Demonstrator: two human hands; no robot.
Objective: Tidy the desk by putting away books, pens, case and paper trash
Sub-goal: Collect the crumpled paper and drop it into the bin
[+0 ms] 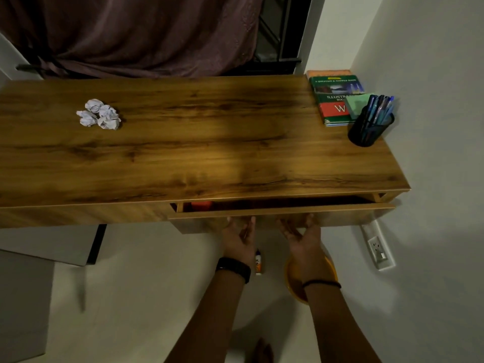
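Several crumpled white paper balls [99,114] lie in a cluster on the left part of the wooden desk [199,142]. At the far right corner a green and red book [333,100] lies on top of an orange one, with a green notepad [354,104] resting on it. A black mesh holder with several blue pens [369,127] stands beside the books. The desk drawer [282,211] is open a small gap, and something red shows inside it. My left hand [239,237] and my right hand [301,235] press flat against the drawer front, fingers spread.
A yellow bin [328,268] sits on the floor under my right arm, and a small white bottle [258,263] lies between my wrists. A wall socket [377,248] is on the right wall. A dark curtain [131,35] hangs behind the desk.
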